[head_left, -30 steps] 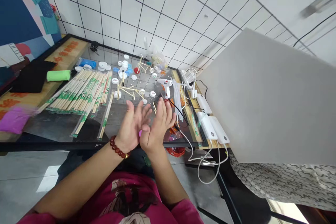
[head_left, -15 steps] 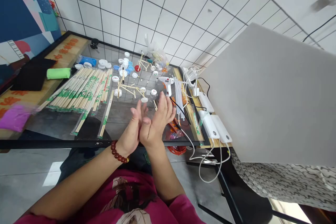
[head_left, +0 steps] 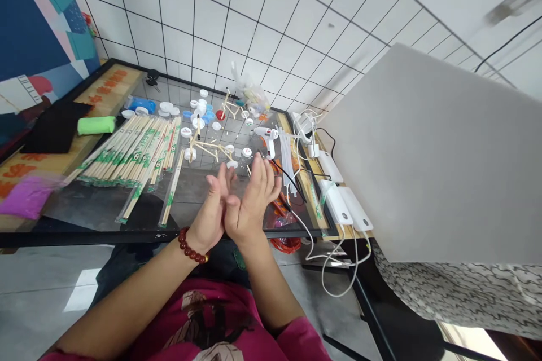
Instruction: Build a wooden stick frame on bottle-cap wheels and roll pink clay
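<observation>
My left hand (head_left: 213,211), with a red bead bracelet at the wrist, is raised over the table's front edge. Its palm meets the heel of my right hand (head_left: 250,203); the fingers of both are stretched out and hold nothing visible. Beyond them lie stick frames with bottle-cap wheels (head_left: 207,148), and a second stick frame (head_left: 232,107) stands farther back. A white glue gun (head_left: 270,138) rests past my right fingertips. Left of my hands is a wide row of wrapped chopsticks (head_left: 127,152). White and blue caps (head_left: 199,110) are scattered behind.
Clear glue sticks (head_left: 288,161) and white power strips (head_left: 336,203) with looping cables are at the right. A large grey panel (head_left: 436,163) stands beyond them. Green clay (head_left: 96,125), a purple packet (head_left: 29,194) and a black cloth (head_left: 55,127) lie left.
The camera view has tilted slightly, so the table items appear a little lower. My hands stay together in nearly the same pose.
</observation>
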Available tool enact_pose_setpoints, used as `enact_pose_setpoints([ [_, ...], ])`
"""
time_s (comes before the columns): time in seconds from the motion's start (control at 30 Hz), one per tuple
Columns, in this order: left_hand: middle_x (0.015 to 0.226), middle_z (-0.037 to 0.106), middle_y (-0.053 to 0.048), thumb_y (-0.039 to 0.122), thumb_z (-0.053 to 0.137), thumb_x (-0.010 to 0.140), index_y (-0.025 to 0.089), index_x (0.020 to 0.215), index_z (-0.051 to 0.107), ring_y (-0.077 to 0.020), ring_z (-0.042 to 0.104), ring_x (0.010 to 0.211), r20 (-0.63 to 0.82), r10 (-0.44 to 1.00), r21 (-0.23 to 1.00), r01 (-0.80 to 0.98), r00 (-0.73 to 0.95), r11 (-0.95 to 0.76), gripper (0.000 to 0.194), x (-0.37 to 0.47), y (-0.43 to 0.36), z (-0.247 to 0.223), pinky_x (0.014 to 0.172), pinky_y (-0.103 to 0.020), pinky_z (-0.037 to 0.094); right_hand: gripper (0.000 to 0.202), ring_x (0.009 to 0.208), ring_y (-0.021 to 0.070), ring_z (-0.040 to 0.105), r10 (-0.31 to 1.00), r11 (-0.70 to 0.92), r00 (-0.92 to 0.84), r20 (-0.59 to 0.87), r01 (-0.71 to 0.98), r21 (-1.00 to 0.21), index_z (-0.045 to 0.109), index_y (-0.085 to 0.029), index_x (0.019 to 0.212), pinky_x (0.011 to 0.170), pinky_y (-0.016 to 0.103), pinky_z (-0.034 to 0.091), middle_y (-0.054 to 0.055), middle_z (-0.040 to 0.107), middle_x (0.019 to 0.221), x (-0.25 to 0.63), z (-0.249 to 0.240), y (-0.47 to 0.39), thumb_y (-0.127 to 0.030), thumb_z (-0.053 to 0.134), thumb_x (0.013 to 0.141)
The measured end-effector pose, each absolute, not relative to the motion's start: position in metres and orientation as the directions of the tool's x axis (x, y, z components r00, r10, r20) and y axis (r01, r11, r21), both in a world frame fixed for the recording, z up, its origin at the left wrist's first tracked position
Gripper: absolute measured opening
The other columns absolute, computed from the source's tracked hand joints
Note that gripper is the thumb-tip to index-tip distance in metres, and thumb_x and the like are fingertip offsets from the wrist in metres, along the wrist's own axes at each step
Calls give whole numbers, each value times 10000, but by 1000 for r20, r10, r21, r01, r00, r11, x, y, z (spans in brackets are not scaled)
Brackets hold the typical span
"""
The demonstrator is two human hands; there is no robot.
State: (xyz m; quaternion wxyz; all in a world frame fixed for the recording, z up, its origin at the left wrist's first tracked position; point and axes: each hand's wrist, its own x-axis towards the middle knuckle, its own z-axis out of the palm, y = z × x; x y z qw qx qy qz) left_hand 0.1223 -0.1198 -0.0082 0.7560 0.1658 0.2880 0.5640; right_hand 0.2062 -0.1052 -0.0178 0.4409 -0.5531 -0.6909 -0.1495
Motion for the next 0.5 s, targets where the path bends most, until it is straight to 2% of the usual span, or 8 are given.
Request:
enact_pose_setpoints([
  [0.07, 1687, 428, -7, 649, 284, 1053, 306, 1596, 438, -170, 341, 1586, -247, 952, 568, -769, 181, 294, 661, 123, -120, -7, 1315, -301, 232, 807, 1511, 376, 398, 631, 341, 6, 775, 896, -284, 138, -158, 1686, 1209, 695, 156, 221, 474, 1597, 205, -17, -105, -653, 83, 1051],
  [0.17, 1584, 565, -50, 622, 298, 1064, 290, 1556, 487, -204, 506, 1483, -333, 915, 445, -818, 226, 364, 623, 124, -121, -6, 1259, -368, 375, 795, 1523, 375, 388, 613, 368, 29, 790, 874, -318, 163, -182, 1681, 1212, 712, 157, 212, 474, 1599, 205, -12, -103, -664, 112, 1052],
  [0.27, 1433, 675, -165, 643, 249, 1058, 165, 1553, 466, -249, 701, 1242, -373, 853, 240, -850, 365, 468, 721, 120, -117, -2, 1119, -423, 531, 690, 1518, 319, 423, 647, 480, 47, 761, 751, -454, 215, -221, 1663, 1217, 660, 268, 176, 482, 1598, 213, -3, -103, -575, 95, 1083],
  [0.37, 1366, 694, -242, 686, 272, 1033, 91, 1561, 427, -268, 762, 1087, -316, 830, 119, -848, 461, 516, 810, 116, -112, 2, 991, -418, 600, 571, 1502, 267, 456, 667, 522, 90, 739, 651, -551, 267, -254, 1639, 1195, 584, 379, 145, 475, 1607, 226, 2, -105, -441, 148, 1112],
  [0.5, 1299, 739, -202, 694, 253, 1034, 138, 1537, 475, -213, 783, 931, -280, 853, 123, -865, 440, 486, 783, 114, -110, 2, 803, -315, 630, 518, 1512, 290, 423, 665, 461, 24, 747, 773, -436, 369, -275, 1598, 1221, 620, 322, 116, 512, 1584, 228, 3, -107, -350, 361, 1085],
])
